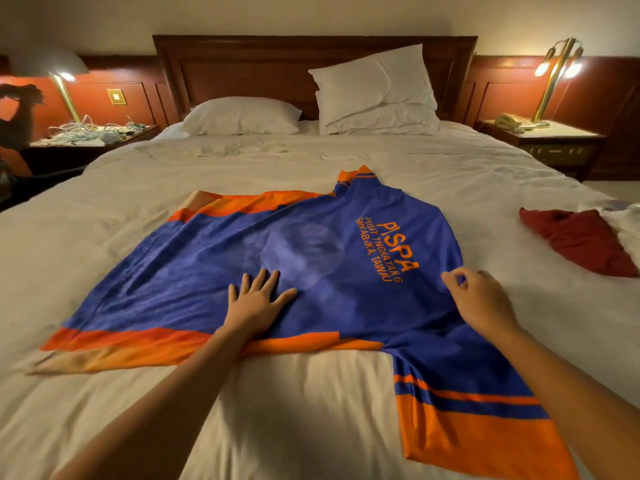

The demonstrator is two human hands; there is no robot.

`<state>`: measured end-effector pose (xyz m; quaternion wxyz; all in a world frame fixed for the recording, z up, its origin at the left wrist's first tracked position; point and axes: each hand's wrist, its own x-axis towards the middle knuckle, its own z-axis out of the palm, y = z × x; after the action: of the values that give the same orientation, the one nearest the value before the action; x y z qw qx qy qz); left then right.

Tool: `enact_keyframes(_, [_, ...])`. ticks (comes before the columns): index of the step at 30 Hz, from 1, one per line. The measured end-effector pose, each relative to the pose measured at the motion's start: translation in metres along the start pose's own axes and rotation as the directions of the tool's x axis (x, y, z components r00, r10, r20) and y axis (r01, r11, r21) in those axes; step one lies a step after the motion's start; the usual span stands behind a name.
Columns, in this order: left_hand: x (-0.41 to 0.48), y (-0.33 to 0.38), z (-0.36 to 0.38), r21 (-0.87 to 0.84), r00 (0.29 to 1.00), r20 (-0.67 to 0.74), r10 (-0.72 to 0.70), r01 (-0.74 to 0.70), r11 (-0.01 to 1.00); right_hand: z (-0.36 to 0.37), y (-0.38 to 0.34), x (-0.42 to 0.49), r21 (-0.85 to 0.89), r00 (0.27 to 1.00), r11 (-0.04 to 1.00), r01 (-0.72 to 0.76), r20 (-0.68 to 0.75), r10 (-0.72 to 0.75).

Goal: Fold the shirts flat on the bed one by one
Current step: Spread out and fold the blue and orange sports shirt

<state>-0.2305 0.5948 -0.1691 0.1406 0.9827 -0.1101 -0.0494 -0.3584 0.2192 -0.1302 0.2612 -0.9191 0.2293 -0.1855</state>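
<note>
Here, a blue and orange shirt (311,251) lies spread across the middle of the frame on the white bed (242,168), with its orange lettering turned sideways toward the right. One sleeve with orange bands runs down into the lower right corner, and another orange-tipped part pokes up toward the upper centre. Orange stripes edge the cloth along its near and far sides, and the left end looks blurred. The left hand (258,299) rests flat on the blue fabric just below centre, its fingers (273,278) spread wide and straight, pressing the cloth to the bed. The right hand (481,299), at centre right, has its fingers (453,277) drawn in narrow, pinching the right edge of the shirt between thumb and fingertips. At the far right a crumpled red shirt (581,240) lies on the sheet, well apart from the blue one, with a white garment (623,223) just beside it at the frame edge. Two white pillows (374,88) lean near the dark wooden headboard (242,67) in the upper part of the frame
</note>
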Motion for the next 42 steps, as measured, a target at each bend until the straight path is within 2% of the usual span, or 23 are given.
enact_keyframes(2, [0.020,0.012,0.011,0.014,0.999,-0.033,0.008,-0.007,1.000,-0.002,0.013,0.030,0.160,0.986,0.984,-0.076,-0.131,0.098])
enact_keyframes(4, [0.040,0.015,0.017,0.028,0.997,-0.070,0.022,-0.020,0.999,-0.001,0.025,0.068,0.319,0.954,0.925,-0.208,-0.142,0.264])
enact_keyframes(6, [0.060,0.014,0.022,0.019,0.994,-0.109,0.029,-0.027,0.999,0.006,0.039,0.107,0.492,0.923,0.805,-0.330,-0.010,0.385])
enact_keyframes(8, [0.079,0.013,0.025,0.012,0.989,-0.141,0.034,-0.032,0.999,0.017,0.048,0.138,0.531,0.901,0.742,-0.409,0.107,0.420])
enact_keyframes(11, [0.106,0.014,0.030,0.006,0.983,-0.183,0.024,-0.023,1.000,0.034,0.054,0.176,0.445,0.884,0.767,-0.462,0.153,0.442])
enact_keyframes(13, [0.115,0.013,0.031,0.020,0.978,-0.209,0.028,-0.024,1.000,0.042,0.051,0.188,0.375,0.898,0.817,-0.439,0.149,0.414])
enact_keyframes(15, [0.121,0.013,0.033,0.019,0.974,-0.223,0.030,-0.027,0.999,0.043,0.050,0.196,0.378,0.904,0.822,-0.426,0.138,0.405])
enact_keyframes(16, [0.123,0.013,0.033,0.016,0.973,-0.229,0.031,-0.028,0.999,0.040,0.050,0.198,0.383,0.911,0.831,-0.404,0.090,0.401])
enact_keyframes(18, [0.124,0.012,0.034,0.009,0.971,-0.238,0.032,-0.030,1.000,0.026,0.049,0.202,0.325,0.931,0.898,-0.297,-0.112,0.348])
enact_keyframes(20, [0.124,0.012,0.034,0.007,0.970,-0.242,0.031,-0.030,1.000,0.010,0.051,0.206,0.286,0.916,0.943,-0.171,-0.307,0.259])
enact_keyframes(22, [0.125,0.013,0.033,0.008,0.970,-0.242,0.032,-0.031,0.999,-0.003,0.053,0.207,0.259,0.896,0.961,-0.101,-0.397,0.201])
enact_keyframes(23, [0.125,0.013,0.033,0.009,0.970,-0.241,0.032,-0.031,0.999,-0.005,0.057,0.208,0.253,0.900,0.961,-0.112,-0.384,0.206])
enact_keyframes(25, [0.124,0.012,0.033,0.014,0.971,-0.236,0.039,-0.036,0.999,-0.003,0.068,0.210,0.295,0.917,0.918,-0.267,-0.217,0.336])
enact_keyframes(27, [0.123,0.011,0.033,0.017,0.972,-0.232,0.044,-0.042,0.999,0.002,0.078,0.207,0.435,0.864,0.766,-0.474,0.060,0.500])
enact_keyframes(28, [0.123,0.011,0.034,0.016,0.972,-0.232,0.043,-0.041,0.999,0.005,0.081,0.204,0.478,0.837,0.708,-0.520,0.120,0.534])
enact_keyframes(29, [0.122,0.012,0.034,0.012,0.971,-0.235,0.041,-0.039,0.999,0.007,0.084,0.205,0.476,0.838,0.712,-0.517,0.111,0.534])
enact_keyframes(32, [0.123,0.014,0.033,0.006,0.968,-0.247,0.040,-0.040,0.999,0.004,0.080,0.216,0.258,0.913,0.886,-0.385,-0.039,0.407])
enact_keyframes(35, [0.122,0.013,0.033,0.010,0.967,-0.251,0.038,-0.036,0.999,0.008,0.065,0.232,0.161,0.947,0.935,-0.317,0.105,0.303])
enact_keyframes(38, [0.122,0.011,0.034,0.011,0.967,-0.253,0.039,-0.038,0.999,0.019,0.060,0.239,0.028,0.938,0.961,-0.275,0.227,0.262])
enact_keyframes(40, [0.123,0.010,0.036,0.011,0.965,-0.257,0.042,-0.041,0.999,0.019,0.056,0.239,0.000,0.951,0.962,-0.272,0.150,0.269])
enact_keyframes(42, [0.123,0.010,0.036,0.011,0.964,-0.262,0.041,-0.039,0.999,0.012,0.056,0.240,0.055,0.970,0.974,-0.221,-0.092,0.225])
